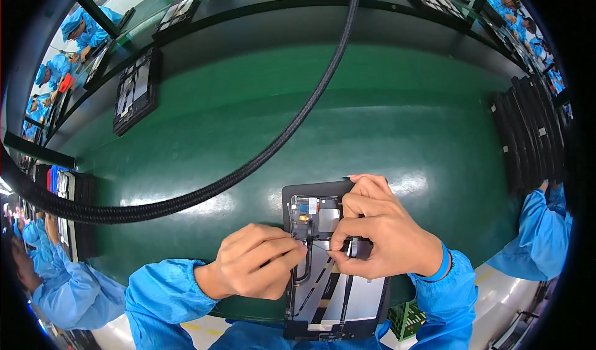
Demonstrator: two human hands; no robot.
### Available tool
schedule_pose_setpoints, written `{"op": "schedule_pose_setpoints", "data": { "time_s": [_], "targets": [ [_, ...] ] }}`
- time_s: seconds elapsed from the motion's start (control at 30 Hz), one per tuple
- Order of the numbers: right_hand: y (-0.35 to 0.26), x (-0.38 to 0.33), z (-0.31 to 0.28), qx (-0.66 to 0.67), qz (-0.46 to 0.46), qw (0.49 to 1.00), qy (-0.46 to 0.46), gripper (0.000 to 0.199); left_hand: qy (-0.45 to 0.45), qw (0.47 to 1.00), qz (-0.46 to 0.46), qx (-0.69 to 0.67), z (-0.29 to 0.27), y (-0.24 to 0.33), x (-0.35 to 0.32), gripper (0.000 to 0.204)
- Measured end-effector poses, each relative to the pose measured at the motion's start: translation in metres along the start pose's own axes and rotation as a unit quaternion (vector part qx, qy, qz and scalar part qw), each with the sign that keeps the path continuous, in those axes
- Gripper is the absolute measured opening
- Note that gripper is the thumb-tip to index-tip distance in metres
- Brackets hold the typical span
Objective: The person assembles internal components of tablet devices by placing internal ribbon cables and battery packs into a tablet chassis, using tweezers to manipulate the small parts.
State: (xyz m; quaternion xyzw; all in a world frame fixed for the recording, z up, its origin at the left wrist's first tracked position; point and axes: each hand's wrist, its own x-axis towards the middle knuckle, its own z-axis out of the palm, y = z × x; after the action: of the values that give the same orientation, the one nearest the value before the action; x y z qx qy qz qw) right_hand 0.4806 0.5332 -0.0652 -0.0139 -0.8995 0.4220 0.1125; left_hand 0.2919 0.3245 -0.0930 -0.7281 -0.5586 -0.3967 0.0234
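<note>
Left hand (257, 260): fingers curled in, thumb and forefinger pinched together at the tips, meeting the right hand over the middle of an opened tablet chassis (335, 288). What the pinch holds is too small to make out; a thin pale strand seems to run between the two hands.

Right hand (382, 229): also curled nearly closed, fingertips pinched at the same spot, its heel and other fingers resting on the chassis's upper right part.

Chassis: dark rectangular frame, lying flat at the near edge of the green worktop (372, 120), long side pointing away from the person. Inside show a small board with blue and orange parts near the top, a black flex cable curving down the left side, and pale grey panels lower down.

A thick black braided cable (261, 154) crosses the worktop. More dark tablet frames (133, 92) lie at far left.
</note>
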Motion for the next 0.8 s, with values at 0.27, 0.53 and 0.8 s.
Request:
{"op": "schedule_pose_setpoints", "data": {
  "time_s": [0.27, 0.53, 0.8],
  "targets": [
    [0.004, -0.006, -0.007, 0.009, -0.014, 1.000, 0.018, 0.013, -0.024, 0.998, -0.047, 0.042, 0.004, 0.020, 0.011, 0.034],
    [0.002, -0.016, -0.024, 0.004, -0.029, 0.998, 0.050, 0.018, -0.065, 0.991, -0.038, 0.113, 0.010, 0.040, 0.011, 0.026],
    [0.009, -0.027, -0.043, 0.028, 0.016, 0.999, 0.005, 0.013, -0.063, 0.960, 0.175, 0.208, 0.004, 0.008, 0.023, 0.007]
  ]
}}
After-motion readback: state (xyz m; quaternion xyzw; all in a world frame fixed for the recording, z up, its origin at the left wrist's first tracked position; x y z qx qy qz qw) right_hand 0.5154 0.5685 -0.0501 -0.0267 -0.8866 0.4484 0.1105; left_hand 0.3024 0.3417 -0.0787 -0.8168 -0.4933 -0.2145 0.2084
